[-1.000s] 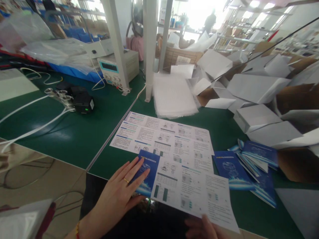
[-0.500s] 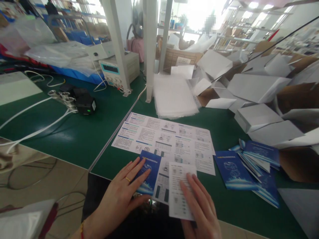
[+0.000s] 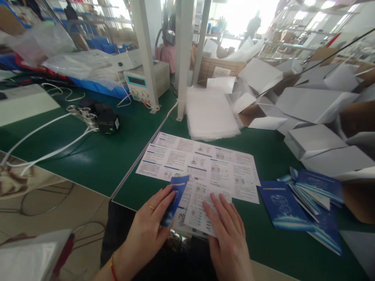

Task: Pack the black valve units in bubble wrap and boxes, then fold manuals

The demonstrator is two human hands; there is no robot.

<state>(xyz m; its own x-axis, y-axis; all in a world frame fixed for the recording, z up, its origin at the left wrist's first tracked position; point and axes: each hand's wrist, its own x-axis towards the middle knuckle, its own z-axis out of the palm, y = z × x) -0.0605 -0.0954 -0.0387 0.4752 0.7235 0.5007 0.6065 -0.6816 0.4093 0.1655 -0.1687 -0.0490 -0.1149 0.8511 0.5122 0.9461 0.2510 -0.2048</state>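
Note:
A partly folded leaflet with a blue panel (image 3: 178, 191) and white printed panels (image 3: 197, 208) is at the table's front edge. My left hand (image 3: 148, 222), a ring on one finger, grips the tilted blue panel between fingers and thumb. With fingers laid over the white panel and thumb at its lower edge, my right hand (image 3: 227, 232) holds the other side. Beneath and behind it, flat printed sheets (image 3: 218, 156) lie unfolded on the green table. Several folded blue leaflets (image 3: 283, 207) are heaped to the right of my right hand.
Clear plastic bags (image 3: 212, 113) lie behind the sheets. Open white boxes (image 3: 316, 140) crowd the right side. To the left stand a bench power supply (image 3: 149, 84) and a black device with metal fittings (image 3: 107, 121) and white cables. A metal post (image 3: 182, 58) rises at the table's back.
The blue panel has tipped up and turned inward under my left hand. My right hand and the white panel have moved left, closer to it. The camera view has shifted slightly.

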